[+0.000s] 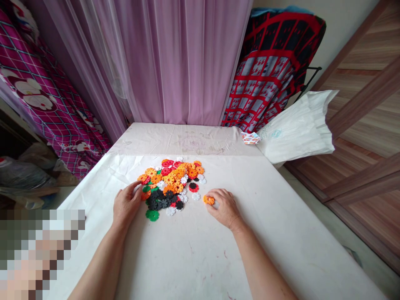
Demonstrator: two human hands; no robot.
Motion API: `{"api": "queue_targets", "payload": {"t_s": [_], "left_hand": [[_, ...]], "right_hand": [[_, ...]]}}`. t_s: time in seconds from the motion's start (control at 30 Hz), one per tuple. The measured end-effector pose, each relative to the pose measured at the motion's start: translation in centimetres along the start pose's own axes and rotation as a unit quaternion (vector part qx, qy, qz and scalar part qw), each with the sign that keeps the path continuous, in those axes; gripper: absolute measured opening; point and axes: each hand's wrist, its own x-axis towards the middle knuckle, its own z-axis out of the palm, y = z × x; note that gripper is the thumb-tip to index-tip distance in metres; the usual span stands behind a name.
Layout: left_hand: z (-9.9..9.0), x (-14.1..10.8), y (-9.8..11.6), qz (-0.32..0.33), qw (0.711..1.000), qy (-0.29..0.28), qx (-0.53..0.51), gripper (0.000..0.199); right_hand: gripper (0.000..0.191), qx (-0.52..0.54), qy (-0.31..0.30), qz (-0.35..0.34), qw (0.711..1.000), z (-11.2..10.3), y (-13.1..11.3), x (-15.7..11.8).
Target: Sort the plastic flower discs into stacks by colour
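Note:
A heap of notched plastic building discs lies on the white-covered table (187, 254), with orange discs (168, 178), black discs (160, 201), red, green and white ones mixed together. My left hand (127, 203) rests at the left edge of the heap. Its thumb and forefinger are apart and touch or nearly touch the outer discs, and nothing shows held between them. Right of the heap, my right hand (224, 207) pinches an orange notched disc (208, 200) just above or on the tabletop. A green disc (152, 215) sits at the heap's near edge.
A small patterned paper box (250, 138) stands at the table's far right corner, beside a white bag (296, 129) hanging over the edge. Purple curtains (187, 62) close off the far side. Wooden panels (368, 166) stand to the right.

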Motion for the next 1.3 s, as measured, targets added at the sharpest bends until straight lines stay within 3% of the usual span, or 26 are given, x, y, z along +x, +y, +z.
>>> {"api": "queue_targets", "payload": {"t_s": [0.13,0.23,0.4,0.53,0.67,0.8,0.97,1.07,1.17,1.3], "left_hand": [[0.1,0.1,-0.1,0.001,1.0,0.011,0.001,0.045],[0.3,0.1,-0.3,0.003,1.0,0.011,0.003,0.045],[0.2,0.1,-0.4,0.0,1.0,-0.005,0.005,0.047],[0.1,0.2,-0.3,0.003,1.0,-0.009,0.013,0.047],[0.3,0.3,-0.4,0.011,1.0,-0.003,0.015,0.044],[0.3,0.3,-0.5,0.009,1.0,-0.004,0.017,0.045],[0.2,0.2,-0.6,0.012,1.0,-0.018,0.018,0.05],[0.2,0.2,-0.5,0.012,1.0,-0.02,0.018,0.049],[0.2,0.3,-0.5,0.017,1.0,-0.011,0.017,0.045],[0.3,0.4,-0.7,0.027,1.0,0.002,0.012,0.042]], "right_hand": [[0.017,0.016,0.005,-0.008,1.0,0.1,0.3,-0.1],[0.015,0.086,0.045,0.014,0.995,0.9,1.5,0.7],[0.018,0.146,0.103,0.128,0.976,2.8,4.0,5.4],[0.024,0.146,0.088,0.129,0.977,4.0,4.4,9.6],[0.029,0.099,0.051,0.101,0.989,4.8,3.6,11.7],[0.027,0.039,0.016,0.066,0.997,4.9,3.0,11.7],[0.031,0.047,0.001,0.066,0.997,4.8,3.0,11.4],[0.032,0.114,0.018,0.096,0.989,4.9,3.4,11.8],[0.032,0.232,0.044,0.149,0.96,4.7,3.7,11.5],[0.035,0.325,0.037,0.163,0.931,3.4,3.7,8.3]]}}
